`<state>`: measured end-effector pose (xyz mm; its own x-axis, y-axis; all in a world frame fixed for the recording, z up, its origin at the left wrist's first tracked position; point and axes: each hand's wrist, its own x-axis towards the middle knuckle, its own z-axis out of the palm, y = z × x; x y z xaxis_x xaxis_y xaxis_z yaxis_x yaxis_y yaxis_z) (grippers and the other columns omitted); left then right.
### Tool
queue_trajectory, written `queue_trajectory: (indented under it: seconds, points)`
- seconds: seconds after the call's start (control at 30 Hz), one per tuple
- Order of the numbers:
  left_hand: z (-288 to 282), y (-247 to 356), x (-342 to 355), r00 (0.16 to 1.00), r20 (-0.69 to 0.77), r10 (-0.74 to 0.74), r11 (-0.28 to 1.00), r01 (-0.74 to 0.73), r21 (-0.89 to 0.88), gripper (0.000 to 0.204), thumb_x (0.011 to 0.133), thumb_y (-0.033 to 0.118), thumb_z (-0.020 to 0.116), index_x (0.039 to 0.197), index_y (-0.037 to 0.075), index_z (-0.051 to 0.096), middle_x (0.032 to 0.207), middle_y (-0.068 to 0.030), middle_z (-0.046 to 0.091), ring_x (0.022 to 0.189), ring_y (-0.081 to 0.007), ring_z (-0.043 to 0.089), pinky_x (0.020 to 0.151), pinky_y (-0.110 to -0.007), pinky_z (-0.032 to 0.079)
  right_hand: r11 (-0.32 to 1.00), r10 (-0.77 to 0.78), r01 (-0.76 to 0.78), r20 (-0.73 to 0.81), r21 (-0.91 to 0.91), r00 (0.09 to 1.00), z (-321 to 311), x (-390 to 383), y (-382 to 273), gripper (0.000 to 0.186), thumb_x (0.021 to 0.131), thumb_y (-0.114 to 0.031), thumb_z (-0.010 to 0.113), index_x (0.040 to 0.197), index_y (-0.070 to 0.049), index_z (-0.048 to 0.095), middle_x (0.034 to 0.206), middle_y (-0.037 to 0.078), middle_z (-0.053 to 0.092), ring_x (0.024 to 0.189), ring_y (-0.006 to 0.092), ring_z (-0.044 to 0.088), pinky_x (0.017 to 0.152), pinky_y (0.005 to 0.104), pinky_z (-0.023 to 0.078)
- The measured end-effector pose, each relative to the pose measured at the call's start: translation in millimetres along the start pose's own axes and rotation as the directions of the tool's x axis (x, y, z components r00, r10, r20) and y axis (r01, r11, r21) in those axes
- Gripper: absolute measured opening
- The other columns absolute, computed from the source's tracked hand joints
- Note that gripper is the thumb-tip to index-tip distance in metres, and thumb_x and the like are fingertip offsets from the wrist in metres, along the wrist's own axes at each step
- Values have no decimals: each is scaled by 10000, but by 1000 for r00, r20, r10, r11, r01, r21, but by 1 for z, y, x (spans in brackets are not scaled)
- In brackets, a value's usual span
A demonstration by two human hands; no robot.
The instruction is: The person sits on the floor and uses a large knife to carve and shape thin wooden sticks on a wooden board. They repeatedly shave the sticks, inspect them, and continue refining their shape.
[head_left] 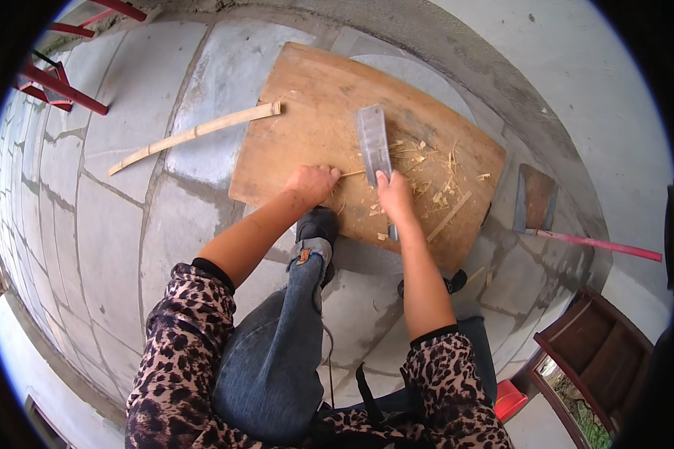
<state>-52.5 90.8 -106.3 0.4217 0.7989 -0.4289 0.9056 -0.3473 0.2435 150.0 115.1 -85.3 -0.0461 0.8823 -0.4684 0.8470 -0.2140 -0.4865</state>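
Note:
My right hand (pixel 395 196) is closed round the handle of a broad grey cleaver (pixel 373 138), whose blade points away from me over the wooden board (pixel 314 97). My left hand (pixel 314 184) is closed on a thin bamboo stick (pixel 352 173) at the board's near left part. The stick runs rightward to the cleaver's blade, and its other end is hidden in my fist. Pale bamboo shavings (pixel 445 176) lie scattered right of the blade. A long split bamboo piece (pixel 195 133) rests with one end on the board's left edge.
A dustpan (pixel 535 196) with a pink handle lies right of the board by the wall. Red-legged furniture (pixel 64 88) stands at the far left. A dark wooden chair (pixel 595 352) and a red object (pixel 509 400) are at the lower right. My shoe (pixel 318 224) touches the board's near edge.

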Motion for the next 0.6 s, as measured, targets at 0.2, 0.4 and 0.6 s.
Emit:
queue_trajectory:
  seconds: [0.2, 0.4, 0.6]
  points:
    - [5, -1, -5, 999, -4, -35, 999, 35, 1, 169, 868, 146, 506, 1029, 100, 529, 972, -113, 645, 860, -285, 675, 688, -378, 546, 992, -91, 76, -155, -96, 984, -2, -30, -27, 300, 939, -269, 493, 935, 29, 528, 789, 287, 624, 777, 463, 605, 683, 527, 466]
    - [11, -3, -8, 999, 5, -53, 999, 53, 6, 177, 874, 145, 499, 1042, 98, 529, 968, -115, 645, 867, -285, 674, 694, -375, 545, 978, -209, 207, -276, -37, 938, -31, -37, -59, 276, 949, -271, 481, 930, 4, 487, 727, 272, 623, 714, 452, 619, 621, 533, 477]
    - [-2, 9, 3, 1000, 17, -18, 1000, 19, -25, 187, 873, 132, 497, 1053, 90, 525, 1002, -125, 642, 894, -290, 668, 709, -375, 544, 981, -66, 50, -82, -185, 994, -2, -17, -25, 291, 960, -258, 465, 915, 29, 488, 729, 259, 633, 707, 432, 634, 625, 512, 501]
